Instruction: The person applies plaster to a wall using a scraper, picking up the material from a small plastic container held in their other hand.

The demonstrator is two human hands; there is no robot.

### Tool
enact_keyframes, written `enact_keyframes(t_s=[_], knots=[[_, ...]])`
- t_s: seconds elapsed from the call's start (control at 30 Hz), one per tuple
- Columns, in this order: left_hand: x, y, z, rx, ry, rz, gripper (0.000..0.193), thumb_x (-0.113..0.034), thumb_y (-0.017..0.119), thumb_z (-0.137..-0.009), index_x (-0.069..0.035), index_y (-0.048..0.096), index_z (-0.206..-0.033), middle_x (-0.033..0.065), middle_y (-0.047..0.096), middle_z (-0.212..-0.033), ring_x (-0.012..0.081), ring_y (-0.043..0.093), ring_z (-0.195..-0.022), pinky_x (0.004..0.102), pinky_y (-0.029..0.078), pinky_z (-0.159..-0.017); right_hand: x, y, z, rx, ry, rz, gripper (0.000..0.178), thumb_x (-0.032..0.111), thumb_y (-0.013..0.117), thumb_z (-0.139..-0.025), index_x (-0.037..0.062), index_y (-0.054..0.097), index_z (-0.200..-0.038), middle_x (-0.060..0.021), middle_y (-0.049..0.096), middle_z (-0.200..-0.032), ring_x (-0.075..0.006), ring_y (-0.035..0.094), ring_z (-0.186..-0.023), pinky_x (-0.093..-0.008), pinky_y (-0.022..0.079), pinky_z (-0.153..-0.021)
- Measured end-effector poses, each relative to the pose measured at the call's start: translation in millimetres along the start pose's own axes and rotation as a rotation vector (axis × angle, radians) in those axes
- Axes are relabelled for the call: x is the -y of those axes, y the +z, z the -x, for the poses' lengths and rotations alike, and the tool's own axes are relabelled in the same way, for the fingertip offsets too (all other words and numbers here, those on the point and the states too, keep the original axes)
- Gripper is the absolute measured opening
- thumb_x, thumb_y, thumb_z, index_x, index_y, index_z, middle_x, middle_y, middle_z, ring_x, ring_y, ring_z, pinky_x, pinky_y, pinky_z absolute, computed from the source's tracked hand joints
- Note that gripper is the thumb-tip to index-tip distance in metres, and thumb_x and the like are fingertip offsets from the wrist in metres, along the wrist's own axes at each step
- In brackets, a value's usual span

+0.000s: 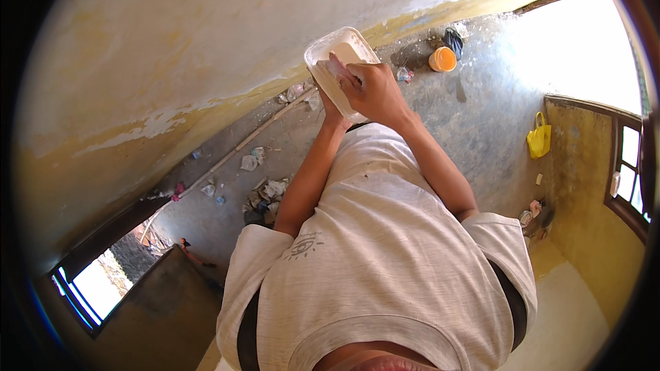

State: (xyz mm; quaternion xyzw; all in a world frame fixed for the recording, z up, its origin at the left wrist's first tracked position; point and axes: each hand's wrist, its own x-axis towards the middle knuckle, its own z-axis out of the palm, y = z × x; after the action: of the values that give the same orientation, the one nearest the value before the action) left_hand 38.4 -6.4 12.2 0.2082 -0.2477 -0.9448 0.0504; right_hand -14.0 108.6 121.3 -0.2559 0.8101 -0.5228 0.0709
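A white rectangular plastic tray (320,48) with rounded corners is held up in front of me, close to the wall. Pale, creamy paste is smeared inside it. My left hand (332,107) supports the tray from its left and underneath; its fingers are mostly hidden behind it. Over the tray's right side, my right hand (375,93) is closed around a small, flat, pinkish piece (338,67). That piece reaches down into the tray, and its exact kind is unclear.
The wall (158,55) has patchy pale filler over yellow paint. A long pole (237,148) lies along its foot, near rubble (267,199). Farther off are an orange bucket (443,60), a black plastic bag (452,41) and a yellow bag (539,139).
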Motion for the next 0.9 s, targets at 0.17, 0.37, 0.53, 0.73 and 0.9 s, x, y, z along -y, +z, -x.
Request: enact_keyframes(t_s=[0.17,0.37,0.53,0.73,0.9], knots=[[-12.0,12.5,-2.7,0.181,-0.012,-0.089,0.071,-0.062,0.036,-0.108,-0.014,0.038,-0.161,0.0086,0.048,-0.159,0.0270,0.051,-0.143,0.0467,0.042,-0.121,-6.3,-23.1,-4.6,0.001,0.174,-0.096,0.022,0.014,0.070,-0.094,-0.0049,0.065,-0.085,-0.0172,0.050,-0.062,-0.0212,0.046,-0.053,-0.0357,0.043,-0.056],[4.5,-3.3,-9.5,0.326,-0.049,0.205,0.069,-0.061,0.036,-0.108,-0.016,0.040,-0.159,0.0111,0.049,-0.158,0.0310,0.052,-0.141,0.0496,0.043,-0.120,2.2,-11.8,12.8,-0.214,0.005,0.006,0.018,0.009,0.067,-0.093,-0.0045,0.062,-0.082,-0.0237,0.062,-0.071,-0.0422,0.062,-0.062,-0.0453,0.049,-0.060],[8.1,13.9,-15.5,0.085,0.002,-0.037,0.070,-0.067,0.035,-0.106,-0.017,0.048,-0.153,0.0095,0.059,-0.147,0.0294,0.060,-0.133,0.0486,0.052,-0.111,-12.0,-21.2,6.7,-0.152,0.080,0.068,0.021,0.013,0.067,-0.094,-0.0053,0.063,-0.085,-0.0254,0.060,-0.072,-0.0386,0.065,-0.062,-0.0447,0.049,-0.061],[-3.1,38.6,-15.9,0.364,-0.123,0.183,0.060,-0.051,0.043,-0.109,-0.014,0.044,-0.156,0.0107,0.057,-0.147,0.0307,0.062,-0.129,0.0529,0.059,-0.100,-23.1,-49.1,13.0,-0.237,0.456,-0.694,0.027,0.026,0.072,-0.100,-0.0005,0.071,-0.108,-0.0027,0.064,-0.076,-0.0055,0.055,-0.066,-0.0253,0.043,-0.056],[10.0,63.1,-25.8,0.361,0.084,0.059,0.069,-0.033,0.065,-0.104,-0.015,0.031,-0.161,0.0112,0.045,-0.157,0.0317,0.050,-0.143,0.0500,0.054,-0.110,-32.9,-61.6,20.2,-0.425,0.377,-1.126,0.027,0.009,0.064,-0.102,0.0001,0.059,-0.128,-0.0043,0.067,-0.101,-0.0090,0.062,-0.077,-0.0267,0.053,-0.066]])
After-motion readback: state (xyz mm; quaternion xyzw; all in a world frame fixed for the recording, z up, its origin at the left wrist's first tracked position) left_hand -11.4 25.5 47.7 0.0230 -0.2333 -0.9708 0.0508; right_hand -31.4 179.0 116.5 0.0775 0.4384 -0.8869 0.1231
